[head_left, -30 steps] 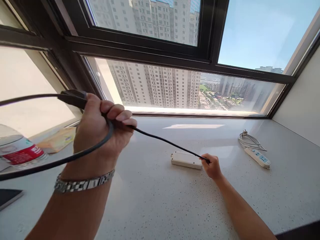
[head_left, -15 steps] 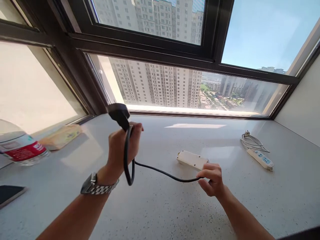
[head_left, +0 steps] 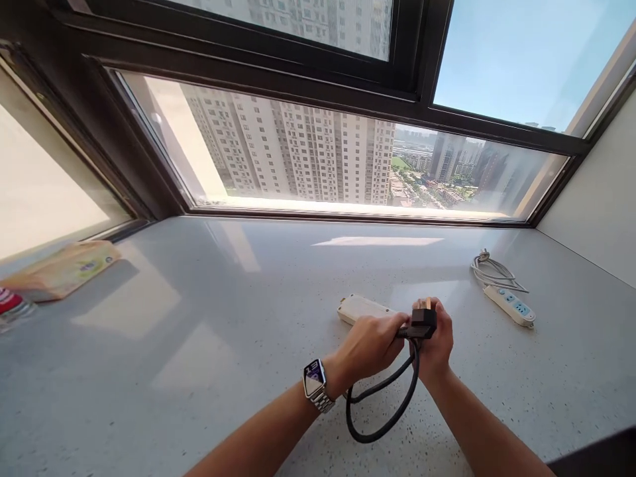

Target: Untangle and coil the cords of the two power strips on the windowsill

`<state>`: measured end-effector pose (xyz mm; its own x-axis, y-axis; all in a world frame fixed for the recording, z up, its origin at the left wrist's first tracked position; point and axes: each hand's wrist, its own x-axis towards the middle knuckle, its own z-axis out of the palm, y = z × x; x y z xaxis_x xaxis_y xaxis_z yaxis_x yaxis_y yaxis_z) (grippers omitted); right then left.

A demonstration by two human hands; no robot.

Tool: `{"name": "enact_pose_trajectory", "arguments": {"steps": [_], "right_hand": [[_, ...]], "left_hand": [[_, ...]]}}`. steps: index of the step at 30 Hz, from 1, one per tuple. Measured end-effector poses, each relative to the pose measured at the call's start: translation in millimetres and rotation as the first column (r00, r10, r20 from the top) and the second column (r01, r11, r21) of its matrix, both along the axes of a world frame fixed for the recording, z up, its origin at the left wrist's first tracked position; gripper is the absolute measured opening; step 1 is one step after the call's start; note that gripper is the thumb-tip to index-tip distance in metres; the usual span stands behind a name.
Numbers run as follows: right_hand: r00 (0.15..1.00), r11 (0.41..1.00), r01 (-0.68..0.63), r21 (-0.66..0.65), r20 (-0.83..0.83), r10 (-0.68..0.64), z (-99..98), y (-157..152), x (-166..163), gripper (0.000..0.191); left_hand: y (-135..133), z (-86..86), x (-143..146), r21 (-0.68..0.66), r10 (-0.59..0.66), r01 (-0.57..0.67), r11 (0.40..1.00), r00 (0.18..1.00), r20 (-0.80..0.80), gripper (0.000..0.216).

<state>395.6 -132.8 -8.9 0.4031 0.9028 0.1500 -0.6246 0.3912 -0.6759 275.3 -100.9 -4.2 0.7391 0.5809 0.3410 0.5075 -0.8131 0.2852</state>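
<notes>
Whereas a moment ago the left hand [head_left: 370, 344] was raised with the plug [head_left: 423, 321] well apart from the right hand [head_left: 440, 338], the two now meet low over the desk [head_left: 199, 331], and the black cable [head_left: 382, 424] that ran stretched between them hangs as a slack loop beneath the wrists; the length looks gathered in rather than drawn out. Left grip is clenched on the cable just behind the plug, while the right is closed about the plug's far side, prongs pointing up. Both hands sit just in front of the white power strip [head_left: 360, 308], which lies flat and touches or nearly touches the left knuckles. Off to the right, well apart, a second strip [head_left: 511, 306] rests with its pale cord [head_left: 491, 270] bundled behind it, near the wall [head_left: 596, 212]. A yellow packet [head_left: 67, 268] and a bottle [head_left: 10, 308] sit far left. Between them the desk is bare and broad; the window frame [head_left: 348, 215] bounds it at the back, and its near edge shows only at the lower right corner, close under the right forearm
</notes>
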Motion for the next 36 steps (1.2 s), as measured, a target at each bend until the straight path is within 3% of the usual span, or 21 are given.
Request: {"name": "enact_pose_trajectory", "arguments": {"steps": [7, 10, 14, 21, 27, 29, 32, 36], "right_hand": [[0.965, 0.992, -0.113, -0.057, -0.242, 0.096, 2.4, 5, 13, 0.026], [0.941, 0.982, -0.166, -0.090, -0.312, 0.131, 1.4, 7, 16, 0.031], [0.915, 0.961, -0.275, -0.022, -0.312, 0.254, -1.1, 10, 17, 0.042], [0.907, 0.928, -0.368, 0.062, -0.194, 0.373, -11.3, 16, 18, 0.049], [0.934, 0.936, -0.352, 0.026, -0.048, 0.353, -3.5, 4, 10, 0.061], [0.949, 0.951, -0.309, 0.011, 0.069, 0.307, -3.4, 1, 7, 0.062], [0.948, 0.981, -0.187, -0.048, 0.251, 0.194, -9.1, 4, 5, 0.045], [0.889, 0.986, -0.004, -0.168, 0.452, 0.080, -19.6, 14, 8, 0.033]], "left_hand": [[-3, 0.7, 7, 0.037, -0.033, 0.033, 0.999, 0.999, 0.003, 0.040], [-6, 0.4, 10, 0.110, -0.061, 0.063, 0.992, 0.998, -0.022, 0.035], [-6, -0.1, 10, 0.226, -0.108, 0.120, 0.967, 0.992, -0.064, 0.022], [-8, -1.0, 8, 0.308, -0.137, 0.164, 0.937, 0.985, -0.108, 0.013], [-4, 6.4, 7, 0.166, 0.114, -0.097, 0.981, 0.989, -0.098, 0.015], [0, 9.3, 5, 0.133, 0.178, -0.163, 0.978, 0.978, -0.111, 0.016], [8, 9.9, 1, 0.107, 0.245, -0.227, 0.968, 0.950, -0.195, 0.018], [16, 5.5, -2, 0.087, 0.294, -0.280, 0.956, 0.913, -0.282, 0.017]]}}
